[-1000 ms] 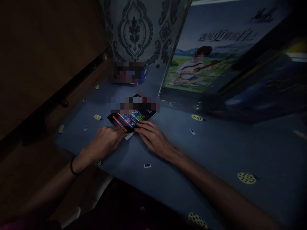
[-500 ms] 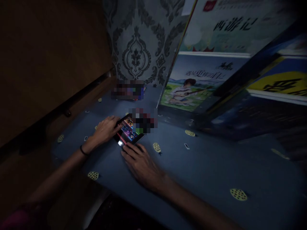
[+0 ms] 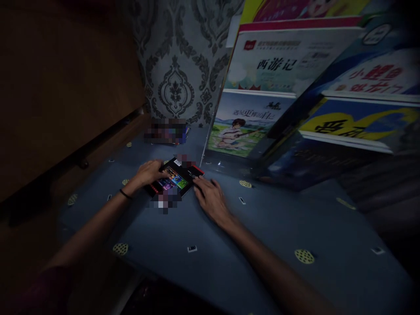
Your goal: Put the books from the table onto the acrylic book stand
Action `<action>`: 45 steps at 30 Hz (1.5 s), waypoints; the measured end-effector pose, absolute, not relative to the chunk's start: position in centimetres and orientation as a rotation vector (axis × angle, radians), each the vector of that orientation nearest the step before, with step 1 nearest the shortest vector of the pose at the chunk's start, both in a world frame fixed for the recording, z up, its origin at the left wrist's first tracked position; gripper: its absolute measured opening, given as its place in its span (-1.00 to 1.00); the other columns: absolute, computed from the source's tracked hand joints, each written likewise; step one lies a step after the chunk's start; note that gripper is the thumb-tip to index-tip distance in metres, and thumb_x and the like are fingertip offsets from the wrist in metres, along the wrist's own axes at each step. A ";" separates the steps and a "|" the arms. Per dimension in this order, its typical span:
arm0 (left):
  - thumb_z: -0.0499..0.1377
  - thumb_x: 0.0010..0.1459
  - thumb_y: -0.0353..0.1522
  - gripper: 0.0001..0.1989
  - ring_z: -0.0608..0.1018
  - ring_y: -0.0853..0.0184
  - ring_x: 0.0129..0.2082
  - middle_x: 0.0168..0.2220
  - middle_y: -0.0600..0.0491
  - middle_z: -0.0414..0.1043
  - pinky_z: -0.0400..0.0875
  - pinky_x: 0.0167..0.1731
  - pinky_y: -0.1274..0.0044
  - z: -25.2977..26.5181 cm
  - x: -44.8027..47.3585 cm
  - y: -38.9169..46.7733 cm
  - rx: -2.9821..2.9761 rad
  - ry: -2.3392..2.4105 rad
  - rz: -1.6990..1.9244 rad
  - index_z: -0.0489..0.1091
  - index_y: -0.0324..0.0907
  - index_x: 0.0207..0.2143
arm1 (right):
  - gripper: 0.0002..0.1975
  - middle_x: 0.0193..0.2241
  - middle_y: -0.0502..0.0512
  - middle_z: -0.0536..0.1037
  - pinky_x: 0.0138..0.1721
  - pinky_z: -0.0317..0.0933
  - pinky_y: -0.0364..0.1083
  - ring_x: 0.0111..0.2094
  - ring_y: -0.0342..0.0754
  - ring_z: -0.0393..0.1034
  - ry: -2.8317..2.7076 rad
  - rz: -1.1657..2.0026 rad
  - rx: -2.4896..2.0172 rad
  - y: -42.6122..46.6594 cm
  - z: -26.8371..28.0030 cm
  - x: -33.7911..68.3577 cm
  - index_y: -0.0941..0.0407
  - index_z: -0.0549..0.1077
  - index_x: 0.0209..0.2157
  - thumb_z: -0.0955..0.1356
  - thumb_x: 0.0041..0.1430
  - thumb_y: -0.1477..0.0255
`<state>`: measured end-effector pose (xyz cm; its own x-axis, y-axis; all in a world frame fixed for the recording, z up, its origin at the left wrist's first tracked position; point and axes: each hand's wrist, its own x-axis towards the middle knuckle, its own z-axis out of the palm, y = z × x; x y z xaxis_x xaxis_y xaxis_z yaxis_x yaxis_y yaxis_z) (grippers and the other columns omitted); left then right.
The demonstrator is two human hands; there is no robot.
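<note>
A thin black book with small colourful pictures, a barcode and red edging lies flat on the table. Parts of its cover are blurred by pixel blocks. My left hand, with a dark band at the wrist, rests on the book's left side, its thumb stretched over the cover. At the right edge, my right hand lies palm down with its fingers spread, the fingertips touching the corner of the cover. Neither hand lifts the book.
The blue table has a pineapple print. A clear rack of picture books rises at the right. Behind the black book lies a pixelated pile near the patterned wall. A brown wooden panel flanks the left.
My right hand has moved from the book's near edge to its right edge. My left hand stays at the left side. The view has shifted, showing more of the rack.
</note>
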<state>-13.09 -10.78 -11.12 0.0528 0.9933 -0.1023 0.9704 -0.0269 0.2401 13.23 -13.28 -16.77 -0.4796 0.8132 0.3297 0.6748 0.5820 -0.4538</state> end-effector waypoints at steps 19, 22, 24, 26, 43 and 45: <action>0.41 -0.10 -0.16 -0.54 0.52 0.36 -0.50 -0.43 0.13 0.47 0.41 -0.49 0.54 -12.3 -12.5 -13.8 1.353 1.302 1.060 0.27 -0.16 -0.27 | -0.21 0.20 0.36 0.41 0.09 0.34 0.21 0.03 0.13 0.50 -1.735 0.809 -1.094 -13.2 -18.7 13.3 0.11 0.09 0.35 0.39 0.12 0.39; 0.43 -0.11 -0.19 -0.53 0.52 0.38 -0.53 -0.46 0.15 0.47 0.41 -0.50 0.56 -11.7 -12.1 -14.2 1.309 1.260 1.103 0.28 -0.17 -0.27 | -0.19 -0.09 0.21 0.58 -0.25 0.47 0.06 -0.33 0.02 0.59 -1.538 1.103 -1.082 -13.6 -18.2 12.8 0.11 0.11 0.32 0.42 0.07 0.28; 0.43 -0.09 -0.20 -0.54 0.52 0.39 -0.55 -0.46 0.14 0.48 0.40 -0.53 0.57 -11.2 -11.6 -14.4 1.291 1.233 1.136 0.29 -0.16 -0.26 | -0.39 -0.38 -0.01 0.57 -0.51 0.37 -0.10 -0.58 -0.10 0.48 -1.507 1.336 -1.011 -14.0 -17.6 12.6 0.11 0.32 0.13 0.42 0.06 0.21; 0.42 -0.06 -0.20 -0.56 0.52 0.40 -0.55 -0.45 0.15 0.49 0.41 -0.54 0.58 -10.7 -11.1 -14.5 1.286 1.202 1.177 0.29 -0.16 -0.25 | -0.56 -0.58 -0.16 0.45 -0.64 0.22 -0.18 -0.71 -0.18 0.34 -1.510 1.508 -0.927 -14.4 -17.0 12.5 0.11 0.42 -0.11 0.44 0.04 0.16; 0.44 -0.05 -0.22 -0.56 0.62 0.25 -0.22 -0.19 0.03 0.60 0.53 -0.15 0.44 -8.3 -10.6 -15.1 1.398 0.993 1.363 0.46 -0.16 -0.13 | -0.67 -0.30 0.02 0.59 -0.24 0.42 -0.03 -0.37 -0.03 0.60 -1.504 1.325 -0.720 -15.6 -13.4 13.7 0.05 0.43 -0.08 0.39 0.21 0.17; 0.44 -0.04 -0.18 -0.57 0.59 0.16 -0.09 -0.14 -0.01 0.60 0.49 -0.03 0.35 -7.8 -10.9 -15.3 1.488 1.007 1.344 0.52 -0.16 -0.14 | -0.72 -0.21 0.08 0.62 -0.10 0.43 0.05 -0.22 0.03 0.59 -1.545 1.184 -0.746 -15.7 -13.0 14.0 0.03 0.47 -0.06 0.35 0.25 0.22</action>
<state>-10.89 -15.25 -7.84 0.0904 0.9516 0.2936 0.0146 -0.2960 0.9551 13.97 -15.69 -13.00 -0.3007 0.8902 0.3423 -0.0993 0.3277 -0.9395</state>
